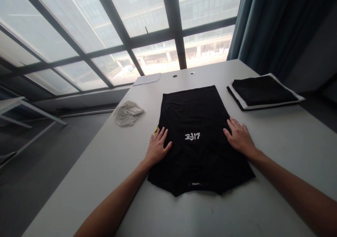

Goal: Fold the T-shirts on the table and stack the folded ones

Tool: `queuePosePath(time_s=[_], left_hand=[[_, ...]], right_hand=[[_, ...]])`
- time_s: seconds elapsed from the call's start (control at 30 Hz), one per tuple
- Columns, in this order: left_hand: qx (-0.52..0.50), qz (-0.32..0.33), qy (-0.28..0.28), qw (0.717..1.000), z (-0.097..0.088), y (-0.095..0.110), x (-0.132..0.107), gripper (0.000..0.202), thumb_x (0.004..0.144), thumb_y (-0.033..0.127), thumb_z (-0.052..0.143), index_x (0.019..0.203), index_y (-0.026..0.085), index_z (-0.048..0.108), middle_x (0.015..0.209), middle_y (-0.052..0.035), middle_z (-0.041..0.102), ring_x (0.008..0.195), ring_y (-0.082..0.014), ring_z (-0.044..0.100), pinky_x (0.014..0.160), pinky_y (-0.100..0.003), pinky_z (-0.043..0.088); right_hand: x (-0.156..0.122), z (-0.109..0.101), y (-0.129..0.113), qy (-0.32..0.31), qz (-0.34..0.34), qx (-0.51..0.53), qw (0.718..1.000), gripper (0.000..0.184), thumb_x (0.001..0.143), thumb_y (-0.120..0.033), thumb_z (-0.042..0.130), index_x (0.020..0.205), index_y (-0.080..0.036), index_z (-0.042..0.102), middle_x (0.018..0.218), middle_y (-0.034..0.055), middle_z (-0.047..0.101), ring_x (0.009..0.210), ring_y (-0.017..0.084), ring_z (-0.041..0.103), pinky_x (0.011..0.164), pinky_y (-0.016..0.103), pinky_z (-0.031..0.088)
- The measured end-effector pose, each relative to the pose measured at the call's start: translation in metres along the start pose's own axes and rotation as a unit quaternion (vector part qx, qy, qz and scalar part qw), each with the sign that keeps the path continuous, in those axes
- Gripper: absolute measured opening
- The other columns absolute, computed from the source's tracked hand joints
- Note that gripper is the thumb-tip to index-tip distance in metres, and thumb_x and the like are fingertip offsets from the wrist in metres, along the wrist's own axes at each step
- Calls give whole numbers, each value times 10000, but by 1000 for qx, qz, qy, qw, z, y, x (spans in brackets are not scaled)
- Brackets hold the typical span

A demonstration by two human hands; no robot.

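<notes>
A black T-shirt [195, 114] lies spread flat on the white table [100, 166], its collar end towards me. White lettering on its front appears upside down from where I look. My left hand [158, 146] rests on the shirt's left edge with fingers apart. A small yellow item [156, 130] peeks out beside those fingertips, too little of it showing to name. On the opposite edge lies my right hand [239, 136], palm down and fingers stretched out. Neither hand grips the cloth.
Left of the shirt sits a crumpled pale grey cloth [128, 113]. A stack of folded black and white garments [265, 91] is at the right. Papers [147, 79] lie near the far edge, by two round table inserts [174, 76]. Windows and a blue curtain [252, 30] stand beyond.
</notes>
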State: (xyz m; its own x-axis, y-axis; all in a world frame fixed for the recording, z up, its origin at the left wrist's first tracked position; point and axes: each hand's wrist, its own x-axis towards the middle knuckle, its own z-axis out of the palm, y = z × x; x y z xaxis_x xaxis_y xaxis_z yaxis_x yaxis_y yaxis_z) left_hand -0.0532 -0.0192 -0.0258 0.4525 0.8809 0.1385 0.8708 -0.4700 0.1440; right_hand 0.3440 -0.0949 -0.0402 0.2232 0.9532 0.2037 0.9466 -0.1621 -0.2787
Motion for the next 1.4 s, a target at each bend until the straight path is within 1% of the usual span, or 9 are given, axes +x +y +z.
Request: queuePosePath(time_s=[0.13,0.23,0.33,0.47,0.67,0.87,1.0,1.13,1.4], left_hand=[[-12,2,32,999,-14,9,-1,656,993,443,467,1585,217,297,1641,-95,263,1521,-333,199,1205,-614,171],[-8,48,78,996,-24,20,-5,625,1009,384,435,1592,219,277,1645,-77,259,1528,-290,190,1240,-558,107],[-9,89,42,995,-21,27,-9,648,1018,404,426,1603,202,237,1651,-81,242,1535,-272,166,1246,-513,143],[8,96,-29,995,-5,24,-11,732,1006,531,435,1606,171,219,1659,-115,192,1539,-295,137,1234,-520,172],[30,103,-29,994,-2,20,-11,785,1001,610,394,1616,174,176,1662,-121,179,1538,-295,142,1232,-510,177],[40,107,-23,993,-4,22,-11,833,982,670,379,1617,171,172,1660,-122,192,1537,-300,150,1228,-514,194],[46,104,-28,993,-4,22,-11,835,983,666,383,1612,153,187,1661,-125,181,1538,-298,144,1231,-514,192],[44,104,-24,993,-3,21,-10,829,982,663,390,1613,164,188,1660,-121,190,1538,-297,143,1230,-516,194],[48,96,-36,994,-4,21,-10,832,980,678,377,1600,144,227,1659,-123,185,1539,-295,141,1232,-518,188]], right_hand=[[0,1,1,-4,2,-2,1000,609,1015,-435,299,1498,-86,425,1590,164,364,1480,279,315,1199,537,231],[0,2,2,-3,-1,-7,1000,609,1020,-437,294,1499,-84,422,1593,161,361,1482,273,312,1203,528,225],[0,2,1,-6,-1,-11,1000,616,1025,-441,282,1505,-77,411,1595,161,357,1486,270,303,1205,522,224],[0,1,0,-8,0,-14,1000,613,1026,-442,282,1501,-79,417,1591,163,365,1487,268,304,1207,516,225],[-1,-4,-3,11,-4,-11,1000,604,1024,-422,295,1481,-55,440,1567,184,398,1465,293,342,1182,545,267],[-11,-19,-23,119,-94,-28,988,565,1031,-366,301,1508,-83,411,1594,163,360,1502,283,263,1220,533,169],[-19,-7,-30,56,-146,-32,987,638,1020,-453,330,1551,-98,345,1618,161,308,1519,294,213,1214,529,197],[-21,5,-27,-23,-155,-41,987,710,1002,-546,336,1557,-103,338,1634,175,254,1525,310,188,1216,557,172],[-19,3,-27,-45,-149,-40,987,731,986,-567,361,1566,-122,327,1643,165,226,1529,306,172,1222,556,141]])
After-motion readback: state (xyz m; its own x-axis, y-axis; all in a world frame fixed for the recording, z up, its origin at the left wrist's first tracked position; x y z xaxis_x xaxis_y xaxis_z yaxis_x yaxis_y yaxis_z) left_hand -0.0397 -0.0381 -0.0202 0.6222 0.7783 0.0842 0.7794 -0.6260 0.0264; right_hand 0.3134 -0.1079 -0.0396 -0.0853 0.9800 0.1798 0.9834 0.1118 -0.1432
